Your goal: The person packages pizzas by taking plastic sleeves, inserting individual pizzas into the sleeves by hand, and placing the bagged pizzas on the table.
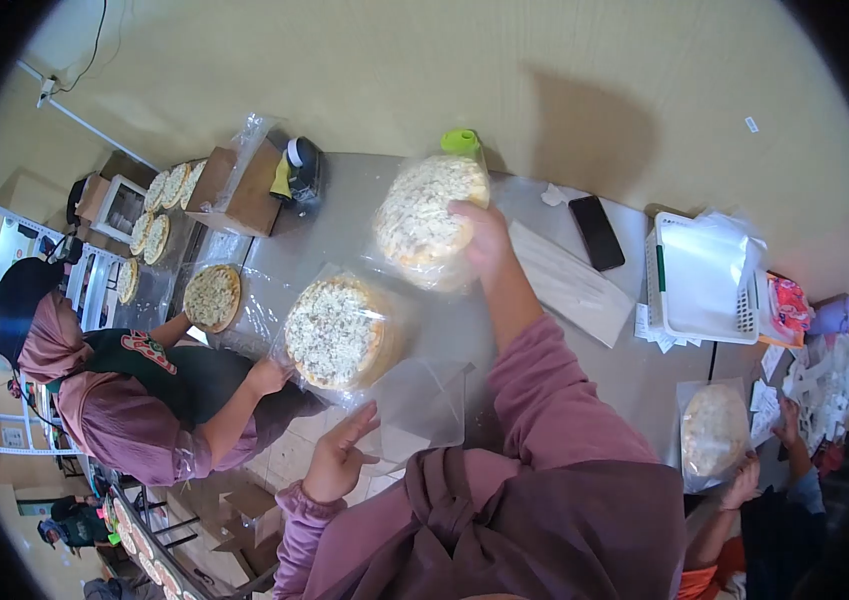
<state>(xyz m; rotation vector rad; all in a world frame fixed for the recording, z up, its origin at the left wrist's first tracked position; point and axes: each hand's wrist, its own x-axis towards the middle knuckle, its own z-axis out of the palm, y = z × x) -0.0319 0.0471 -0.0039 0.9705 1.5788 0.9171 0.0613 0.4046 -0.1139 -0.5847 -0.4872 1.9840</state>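
My right hand [482, 238] grips the edge of a cheese-topped pizza [424, 215] in a clear plastic bag, over the far side of the grey table. The thumb lies on top; the fingers underneath are hidden. My left hand [342, 457] is open near the table's front edge, with thumb and fingers apart. Just beyond it is a stack of bagged pizzas [334, 330], topped with white shredded cheese. An empty clear plastic bag [422, 405] lies at the table edge, close to my left fingertips; I cannot tell whether they touch it.
At left a co-worker [144, 400] handles another pizza [212, 298]. A cardboard box [236, 188] and a green-lidded container [460, 142] stand along the wall. To the right are a phone [596, 232], a white basket [704, 280] and another person's hands [744, 480] by a bagged pizza [712, 430].
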